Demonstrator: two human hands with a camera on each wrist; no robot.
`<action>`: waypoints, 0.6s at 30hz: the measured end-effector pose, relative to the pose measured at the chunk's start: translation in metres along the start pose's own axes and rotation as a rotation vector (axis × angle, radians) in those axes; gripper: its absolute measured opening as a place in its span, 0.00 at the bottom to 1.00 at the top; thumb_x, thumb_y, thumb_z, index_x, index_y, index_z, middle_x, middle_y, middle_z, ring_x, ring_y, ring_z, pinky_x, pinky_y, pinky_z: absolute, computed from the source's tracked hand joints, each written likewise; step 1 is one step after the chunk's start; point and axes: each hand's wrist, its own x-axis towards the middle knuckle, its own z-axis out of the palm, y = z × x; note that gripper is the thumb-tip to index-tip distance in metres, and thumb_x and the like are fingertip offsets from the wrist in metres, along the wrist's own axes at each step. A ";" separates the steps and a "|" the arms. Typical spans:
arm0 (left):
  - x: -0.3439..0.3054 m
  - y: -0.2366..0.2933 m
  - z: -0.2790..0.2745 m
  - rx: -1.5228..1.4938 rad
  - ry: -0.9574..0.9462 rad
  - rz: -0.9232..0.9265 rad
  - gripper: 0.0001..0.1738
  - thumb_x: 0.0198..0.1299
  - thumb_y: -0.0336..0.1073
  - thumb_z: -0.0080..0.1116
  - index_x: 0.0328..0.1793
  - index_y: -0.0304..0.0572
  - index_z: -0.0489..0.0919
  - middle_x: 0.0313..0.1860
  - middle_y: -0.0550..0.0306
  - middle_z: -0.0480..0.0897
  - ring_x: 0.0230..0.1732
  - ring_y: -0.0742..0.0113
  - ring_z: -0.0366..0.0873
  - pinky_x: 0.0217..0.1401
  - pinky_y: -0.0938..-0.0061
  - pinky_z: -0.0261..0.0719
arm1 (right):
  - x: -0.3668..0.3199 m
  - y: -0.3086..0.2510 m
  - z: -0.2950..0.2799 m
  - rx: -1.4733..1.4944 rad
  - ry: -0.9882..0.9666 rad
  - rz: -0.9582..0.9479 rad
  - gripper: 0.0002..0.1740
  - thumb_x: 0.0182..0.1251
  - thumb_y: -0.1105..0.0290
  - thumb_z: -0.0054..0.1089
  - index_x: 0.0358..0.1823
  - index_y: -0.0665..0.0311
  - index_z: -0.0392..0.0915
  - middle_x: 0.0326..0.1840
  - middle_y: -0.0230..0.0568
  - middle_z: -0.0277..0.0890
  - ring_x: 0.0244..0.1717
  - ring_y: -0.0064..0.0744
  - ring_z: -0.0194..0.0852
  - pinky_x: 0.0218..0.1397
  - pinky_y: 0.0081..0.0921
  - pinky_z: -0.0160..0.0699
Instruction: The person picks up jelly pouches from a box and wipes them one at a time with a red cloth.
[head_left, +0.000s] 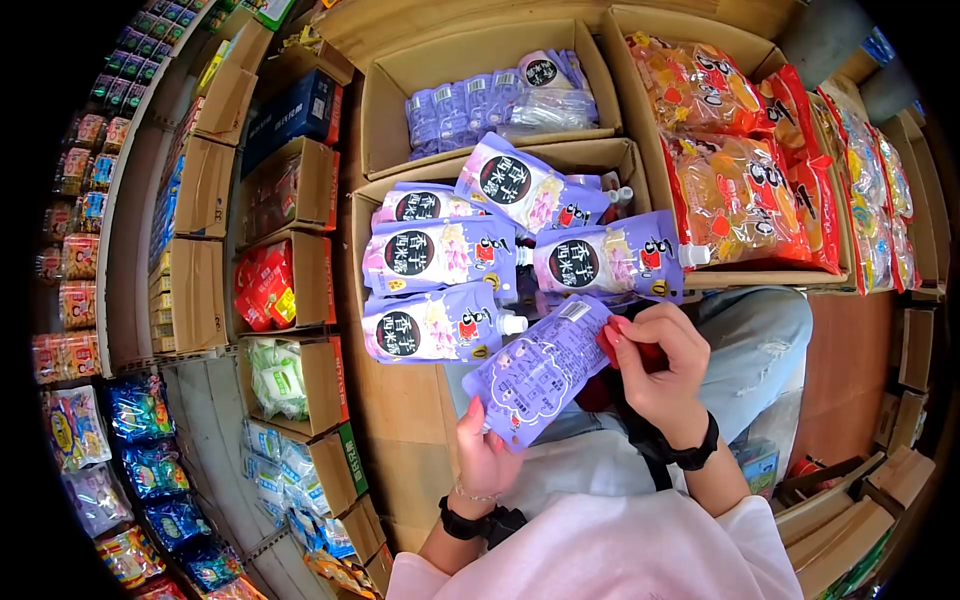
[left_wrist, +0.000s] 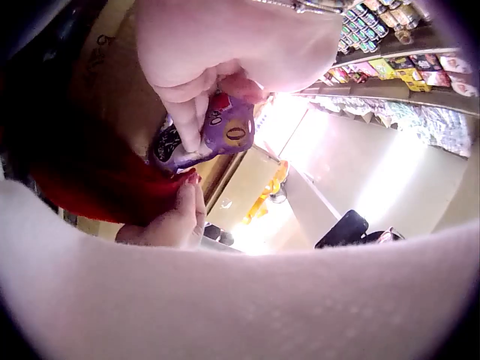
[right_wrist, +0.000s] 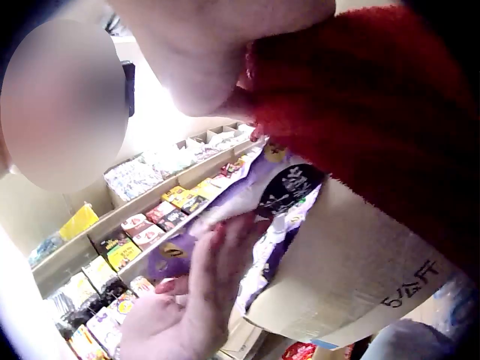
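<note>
A purple spouted drink pouch (head_left: 540,375), its back panel with barcode and cloud outline facing up, lies tilted over the lap. My left hand (head_left: 484,448) grips it by the near-left end, thumb on top and fingers underneath. At the pouch's far-right end, my right hand (head_left: 662,372) pinches a red cloth (right_wrist: 375,112), which touches the pouch there. The cloth hangs large and dark in both wrist views. The left wrist view shows the pouch (left_wrist: 225,135) under the left fingers. Several matching pouches (head_left: 440,255) lie face up on a carton (head_left: 612,160) just ahead.
Behind stands another carton (head_left: 430,72) of purple packs. A carton (head_left: 640,90) of red-and-orange jelly bags (head_left: 725,195) is at the right. Shelf boxes (head_left: 290,190) with snacks line the left side, beside bagged sweets (head_left: 150,470). Bent knees (head_left: 760,340) sit under the hands.
</note>
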 end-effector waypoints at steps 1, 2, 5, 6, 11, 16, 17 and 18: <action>0.001 -0.001 -0.001 0.005 -0.002 0.016 0.38 0.71 0.63 0.36 0.76 0.46 0.65 0.70 0.54 0.74 0.70 0.54 0.72 0.71 0.53 0.71 | 0.000 -0.006 -0.003 0.009 -0.027 -0.034 0.09 0.50 0.86 0.69 0.29 0.68 0.78 0.28 0.42 0.77 0.26 0.34 0.76 0.30 0.24 0.75; 0.001 -0.001 -0.001 0.010 -0.002 0.033 0.37 0.71 0.63 0.36 0.76 0.46 0.65 0.70 0.54 0.74 0.70 0.54 0.72 0.70 0.53 0.71 | -0.003 -0.013 -0.005 0.020 -0.055 -0.069 0.09 0.49 0.86 0.70 0.28 0.68 0.79 0.28 0.42 0.78 0.26 0.34 0.77 0.29 0.24 0.75; 0.001 0.008 0.006 -0.023 -0.059 -0.015 0.36 0.71 0.62 0.37 0.75 0.46 0.66 0.69 0.55 0.75 0.69 0.56 0.73 0.69 0.53 0.74 | -0.012 -0.020 0.002 0.073 -0.168 -0.112 0.10 0.47 0.86 0.69 0.26 0.65 0.78 0.27 0.41 0.78 0.24 0.38 0.77 0.27 0.27 0.77; 0.002 0.010 0.010 -0.019 -0.044 -0.005 0.35 0.71 0.61 0.38 0.75 0.46 0.66 0.68 0.56 0.76 0.69 0.56 0.74 0.68 0.54 0.74 | -0.015 -0.016 0.005 0.065 -0.149 -0.126 0.10 0.48 0.86 0.69 0.26 0.65 0.78 0.27 0.42 0.78 0.24 0.38 0.77 0.28 0.27 0.77; -0.001 0.009 -0.001 -0.106 0.008 0.091 0.33 0.70 0.59 0.41 0.69 0.43 0.71 0.61 0.57 0.81 0.62 0.60 0.79 0.66 0.55 0.76 | -0.007 0.018 -0.005 -0.086 0.067 0.000 0.09 0.53 0.86 0.68 0.29 0.68 0.77 0.28 0.43 0.75 0.26 0.36 0.75 0.31 0.24 0.74; -0.013 0.028 -0.034 0.247 -0.175 0.395 0.31 0.70 0.54 0.47 0.56 0.28 0.78 0.59 0.46 0.81 0.56 0.53 0.82 0.64 0.57 0.78 | -0.011 0.015 -0.019 -0.045 0.067 0.022 0.08 0.53 0.87 0.68 0.31 0.71 0.78 0.28 0.43 0.75 0.27 0.34 0.75 0.33 0.23 0.74; -0.015 0.051 0.001 0.614 -0.154 0.506 0.30 0.70 0.53 0.48 0.54 0.25 0.78 0.60 0.43 0.80 0.58 0.51 0.81 0.64 0.57 0.78 | -0.010 0.013 -0.020 -0.038 0.073 0.020 0.08 0.53 0.87 0.68 0.31 0.71 0.78 0.28 0.43 0.76 0.28 0.34 0.75 0.33 0.23 0.74; -0.004 0.061 0.021 0.808 -0.206 0.671 0.19 0.65 0.41 0.55 0.44 0.25 0.77 0.62 0.38 0.78 0.59 0.48 0.81 0.63 0.59 0.78 | -0.010 0.012 -0.021 -0.032 0.080 0.018 0.09 0.52 0.88 0.68 0.31 0.71 0.78 0.28 0.43 0.76 0.28 0.34 0.75 0.33 0.23 0.73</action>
